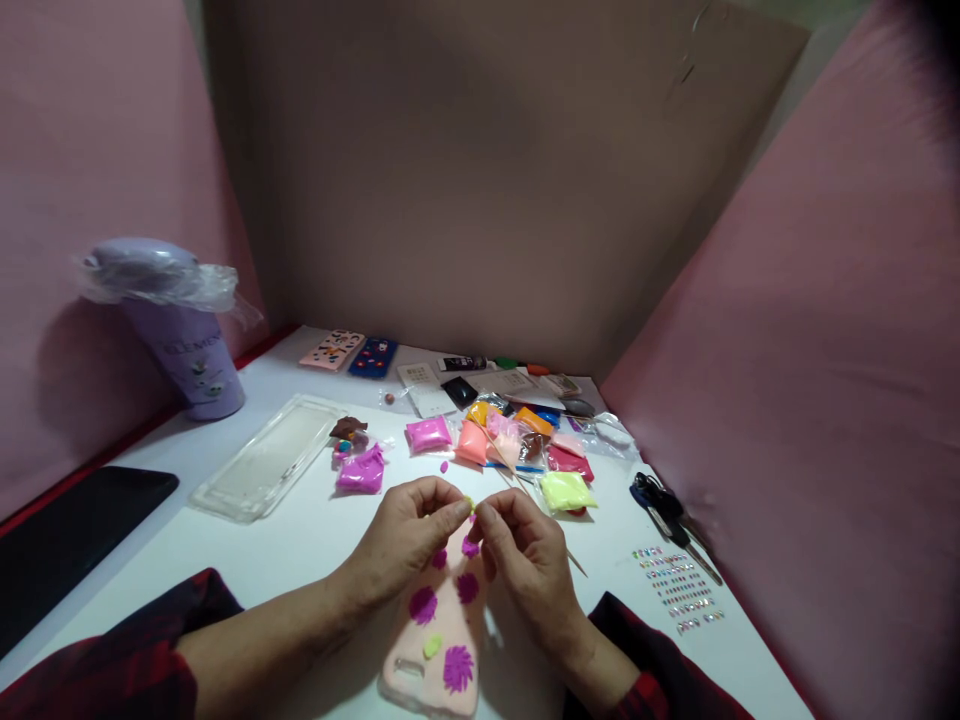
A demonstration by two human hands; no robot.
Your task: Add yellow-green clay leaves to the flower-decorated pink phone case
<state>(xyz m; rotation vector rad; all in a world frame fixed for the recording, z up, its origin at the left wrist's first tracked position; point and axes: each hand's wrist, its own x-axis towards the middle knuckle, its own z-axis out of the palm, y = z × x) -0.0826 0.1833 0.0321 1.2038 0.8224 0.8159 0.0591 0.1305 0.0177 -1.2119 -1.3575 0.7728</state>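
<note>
My left hand (pixel 412 525) and my right hand (pixel 529 550) meet fingertip to fingertip above a phone case. Pinched between them is a small bit of yellow clay (pixel 469 502), partly hidden by the fingers. Below lies the phone case (pixel 450 598), coated in peach clay, with its camera cutout toward me. Several purple clay flowers (pixel 458 668) sit on it, along with a flat yellow-green clay piece (pixel 433 646) near the cutout. My hands cover parts of the case's far end. A small purple clay dot (pixel 444 467) lies on the table just beyond.
Clay packets, including a yellow one (pixel 568 491) and an opened purple one (pixel 361 470), lie ahead. A clear case (pixel 266 460) and a black phone-like slab (pixel 82 545) are left, near a purple tumbler (pixel 184 340). Rhinestones (pixel 679 585) and scissors-like black tools (pixel 667 510) lie right.
</note>
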